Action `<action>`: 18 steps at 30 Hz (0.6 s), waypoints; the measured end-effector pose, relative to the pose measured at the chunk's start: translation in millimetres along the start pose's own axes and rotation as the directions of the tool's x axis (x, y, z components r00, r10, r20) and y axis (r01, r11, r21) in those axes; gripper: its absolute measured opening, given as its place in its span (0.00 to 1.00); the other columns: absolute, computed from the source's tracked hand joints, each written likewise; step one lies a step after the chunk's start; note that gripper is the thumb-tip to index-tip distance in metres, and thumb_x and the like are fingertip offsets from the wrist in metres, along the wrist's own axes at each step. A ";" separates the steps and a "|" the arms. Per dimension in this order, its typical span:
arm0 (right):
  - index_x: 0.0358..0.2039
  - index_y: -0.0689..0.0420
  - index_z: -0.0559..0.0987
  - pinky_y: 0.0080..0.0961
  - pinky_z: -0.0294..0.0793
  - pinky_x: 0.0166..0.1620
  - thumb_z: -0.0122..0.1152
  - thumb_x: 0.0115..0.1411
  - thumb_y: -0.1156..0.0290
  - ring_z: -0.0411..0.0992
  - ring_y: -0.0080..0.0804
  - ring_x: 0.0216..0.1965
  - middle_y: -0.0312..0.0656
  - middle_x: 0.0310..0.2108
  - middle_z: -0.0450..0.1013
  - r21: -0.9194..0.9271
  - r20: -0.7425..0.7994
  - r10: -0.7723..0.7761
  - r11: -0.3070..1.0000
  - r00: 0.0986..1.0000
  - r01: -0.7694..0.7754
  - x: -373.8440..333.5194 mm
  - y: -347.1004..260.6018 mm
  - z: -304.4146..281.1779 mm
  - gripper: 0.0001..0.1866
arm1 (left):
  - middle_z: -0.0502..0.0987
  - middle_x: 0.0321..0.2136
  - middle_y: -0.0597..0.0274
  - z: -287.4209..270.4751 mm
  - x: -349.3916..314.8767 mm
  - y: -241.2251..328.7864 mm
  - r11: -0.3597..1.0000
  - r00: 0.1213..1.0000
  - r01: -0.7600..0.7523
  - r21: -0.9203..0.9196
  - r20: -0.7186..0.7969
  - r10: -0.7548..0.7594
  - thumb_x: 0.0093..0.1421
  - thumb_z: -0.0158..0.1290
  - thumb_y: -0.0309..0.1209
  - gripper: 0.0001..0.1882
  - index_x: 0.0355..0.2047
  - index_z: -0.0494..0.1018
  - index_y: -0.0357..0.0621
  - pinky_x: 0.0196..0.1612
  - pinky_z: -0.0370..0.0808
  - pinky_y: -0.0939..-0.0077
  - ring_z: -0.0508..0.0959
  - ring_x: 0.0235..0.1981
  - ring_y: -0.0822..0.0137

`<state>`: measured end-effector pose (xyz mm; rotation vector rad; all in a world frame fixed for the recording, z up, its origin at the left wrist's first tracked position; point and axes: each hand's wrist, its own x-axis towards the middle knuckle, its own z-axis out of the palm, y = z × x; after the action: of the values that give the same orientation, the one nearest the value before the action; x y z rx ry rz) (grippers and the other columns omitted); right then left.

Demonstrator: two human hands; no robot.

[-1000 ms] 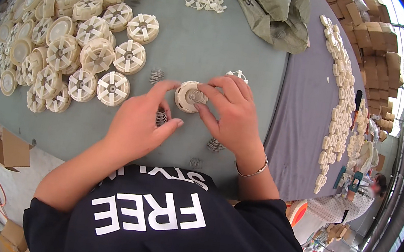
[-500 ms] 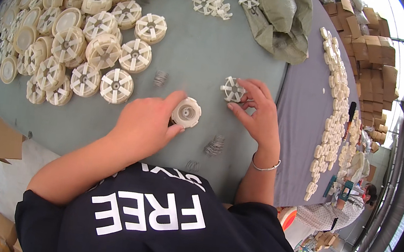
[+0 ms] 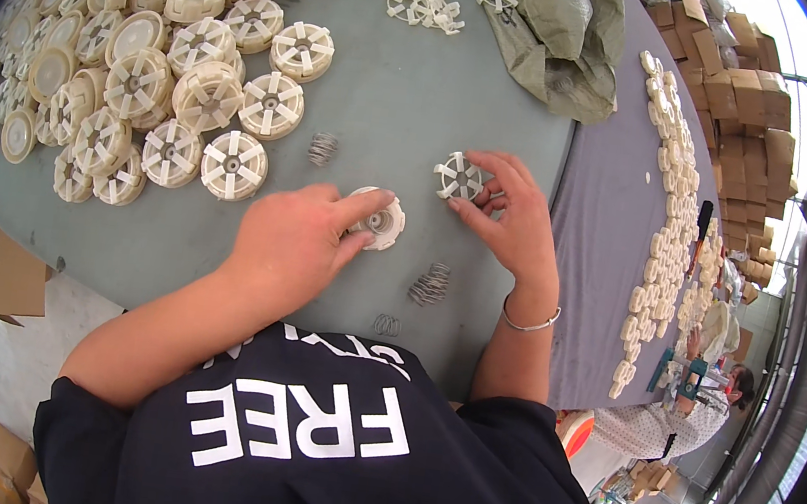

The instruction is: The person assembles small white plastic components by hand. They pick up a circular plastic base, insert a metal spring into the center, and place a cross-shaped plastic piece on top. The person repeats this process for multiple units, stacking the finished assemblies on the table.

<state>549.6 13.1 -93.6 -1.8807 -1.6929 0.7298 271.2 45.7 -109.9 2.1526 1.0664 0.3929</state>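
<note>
On the grey-green table, a round cream plastic housing (image 3: 388, 231) lies with its hollow side up and a coil spring inside. My left hand (image 3: 296, 237) reaches over it, thumb and index finger bent across its left part and top, hiding some of the rim. To the right, my right hand (image 3: 514, 215) pinches the edge of a white six-spoked plastic ring (image 3: 457, 176) between thumb and fingers, tilted and apart from the housing. Loose coil springs lie around: a small bunch (image 3: 322, 148) above my left hand and a larger bunch (image 3: 430, 284) below the housing.
A large heap of cream spoked discs (image 3: 171, 156) covers the left of the table. Loose spoked rings (image 3: 424, 5) and a green cloth sack (image 3: 556, 39) lie at the far side. On the right, rows of cream parts (image 3: 665, 214) rest on grey cloth; a person (image 3: 670, 421) sits beyond.
My left fingers have shifted from the housing's left side onto its top. My right hand has brought the spoked ring slightly left and tilted it.
</note>
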 end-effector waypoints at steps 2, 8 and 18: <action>0.52 0.59 0.81 0.24 0.78 0.36 0.77 0.50 0.75 0.72 0.27 0.32 0.38 0.48 0.75 0.003 -0.001 0.014 1.000 1.000 -0.014 -1.0 0.9 1.1 0.26 | 0.75 0.27 0.61 1.6 1.2 0.1 1.000 1.000 -0.016 0.013 -0.004 0.016 0.60 0.64 0.36 0.20 0.54 0.81 0.62 0.32 0.76 0.61 0.79 0.28 0.55; 0.51 0.59 0.82 0.23 0.79 0.36 0.77 0.50 0.75 0.74 0.27 0.32 0.38 0.48 0.76 0.014 -0.063 -0.018 1.000 0.998 0.019 -6.2 -3.0 1.8 0.25 | 0.79 0.29 0.61 2.0 0.1 -5.3 0.999 0.999 -0.033 -0.013 -0.022 0.033 0.60 0.65 0.39 0.28 0.61 0.76 0.60 0.33 0.76 0.63 0.80 0.30 0.57; 0.53 0.57 0.80 0.27 0.82 0.37 0.77 0.54 0.68 0.80 0.33 0.38 0.41 0.50 0.76 0.019 0.070 -0.206 0.979 0.976 0.205 -32.2 -56.8 41.6 0.26 | 0.82 0.27 0.60 -2.1 2.3 -12.5 0.807 0.943 0.312 -0.501 0.265 -0.200 0.67 0.61 0.37 0.31 0.67 0.68 0.41 0.27 0.76 0.75 0.80 0.23 0.71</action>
<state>477.3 -12.7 -83.4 -1.6570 -1.8898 0.7292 264.2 53.7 -117.2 1.4865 0.9743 0.2938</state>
